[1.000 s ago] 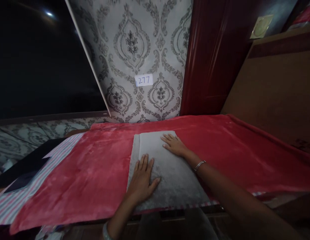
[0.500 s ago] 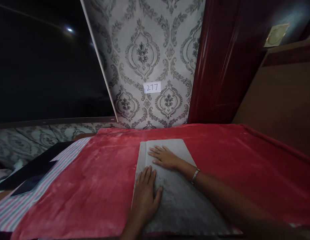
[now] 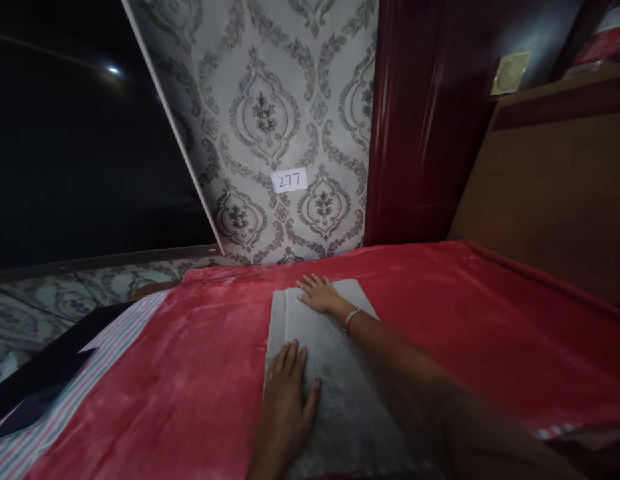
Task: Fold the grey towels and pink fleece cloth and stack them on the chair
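Note:
A folded grey cloth (image 3: 340,373), with a plush look, lies lengthwise on a red blanket (image 3: 205,360). My left hand (image 3: 290,393) rests flat near the cloth's left edge, its fingers pointing away from me and the thumb apart. Farther off, my right hand (image 3: 319,293) is spread on the cloth close to its far edge, with a bracelet (image 3: 351,320) at the wrist. Neither hand grips anything. My right forearm hides part of the cloth's right side.
A large dark television screen (image 3: 90,147) stands at the left. Behind the blanket is a patterned wall with a paper label (image 3: 289,180) reading 277. Cardboard (image 3: 550,193) leans at the right. Striped fabric (image 3: 90,373) and dark flat items lie at the left.
My right hand has slid away from me toward the cloth's far edge, with the fingers still spread. My left hand stays at nearly the same spot. The view has shifted to the right.

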Motion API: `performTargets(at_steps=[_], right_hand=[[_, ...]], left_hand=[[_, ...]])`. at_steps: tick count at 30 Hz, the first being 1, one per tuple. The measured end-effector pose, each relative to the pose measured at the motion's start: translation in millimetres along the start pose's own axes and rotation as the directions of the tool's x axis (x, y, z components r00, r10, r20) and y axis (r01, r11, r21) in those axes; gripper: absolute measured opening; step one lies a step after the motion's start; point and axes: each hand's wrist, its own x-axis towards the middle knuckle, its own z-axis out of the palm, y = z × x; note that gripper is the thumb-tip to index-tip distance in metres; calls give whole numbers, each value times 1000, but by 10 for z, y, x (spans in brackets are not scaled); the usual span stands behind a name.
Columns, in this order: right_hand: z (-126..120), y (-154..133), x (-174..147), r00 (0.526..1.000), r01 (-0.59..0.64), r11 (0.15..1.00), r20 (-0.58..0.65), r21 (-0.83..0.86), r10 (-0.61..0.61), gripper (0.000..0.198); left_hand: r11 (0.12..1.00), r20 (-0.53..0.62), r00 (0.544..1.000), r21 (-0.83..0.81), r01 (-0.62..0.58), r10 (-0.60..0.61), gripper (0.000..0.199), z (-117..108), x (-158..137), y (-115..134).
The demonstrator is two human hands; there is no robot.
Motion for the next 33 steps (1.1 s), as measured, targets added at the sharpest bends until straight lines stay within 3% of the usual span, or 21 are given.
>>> performTargets(at_steps=[3, 8, 13, 17, 20, 22, 23, 25, 29, 33], right_hand=[[-71, 10, -147, 999, -29, 999, -29, -18, 28, 65], [-14, 221, -656, 996, -30, 1000, -83, -8, 30, 67], [-65, 645, -883, 967, -252, 966, -29, 55, 254, 62], [-195, 658, -952, 935, -351, 934, -33, 74, 354, 62], [-148, 413, -1234, 965, -252, 966, -60, 66, 256, 62], [-24, 236, -1530, 998, -24, 999, -56, 48, 27, 64], [49, 170, -1687, 993, 107, 993, -43, 40, -106, 64], [181, 105, -1969, 974, 224, 974, -43, 32, -223, 63], [326, 197, -2290, 989, 138, 987, -61, 78, -134, 60], [443, 332, -2508, 992, 59, 971, -120, 232, -32, 58]], left_hand=[[1000, -31, 999, 0, -22, 22, 50, 2, 20, -4], [999, -58, 997, -11, -43, 42, 49, 26, 39, -15], [999, -61, 997, -17, -51, 50, 48, 24, 70, -4], [999, -57, 997, -25, -47, 45, 47, 4, 88, 12], [999, -61, 997, -32, -44, 42, 46, -6, 96, 25], [998, -60, 997, -37, -42, 40, 46, -12, 101, 36], [998, -56, 998, -42, -41, 39, 46, -16, 104, 42], [998, -46, 998, -55, -36, 33, 46, -26, 108, 52], [997, -16, 1000, -68, -22, 21, 47, -56, 111, 62], [997, 49, 998, -65, -30, 34, 51, -95, 113, 61]])
